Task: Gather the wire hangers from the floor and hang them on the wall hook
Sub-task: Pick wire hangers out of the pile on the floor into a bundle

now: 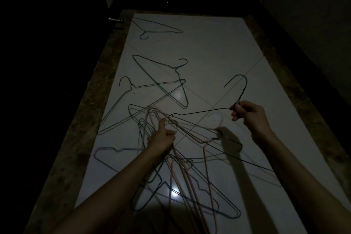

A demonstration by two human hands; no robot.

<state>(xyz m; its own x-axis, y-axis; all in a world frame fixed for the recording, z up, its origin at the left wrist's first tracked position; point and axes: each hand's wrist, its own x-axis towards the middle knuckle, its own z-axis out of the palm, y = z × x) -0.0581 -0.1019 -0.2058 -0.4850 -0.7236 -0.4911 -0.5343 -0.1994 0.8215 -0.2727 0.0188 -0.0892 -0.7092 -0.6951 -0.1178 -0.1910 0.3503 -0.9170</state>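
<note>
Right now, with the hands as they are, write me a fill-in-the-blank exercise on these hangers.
1. The right hand pinches a dark wire hanger just below its ____.
2. The bundle of hangers is gripped by the ____ hand.
3. The green hanger lies on the white tiled ____.
4. The hanger farthest from the person lies near the floor's far ____ corner.

Missing words: hook; left; floor; left
</note>
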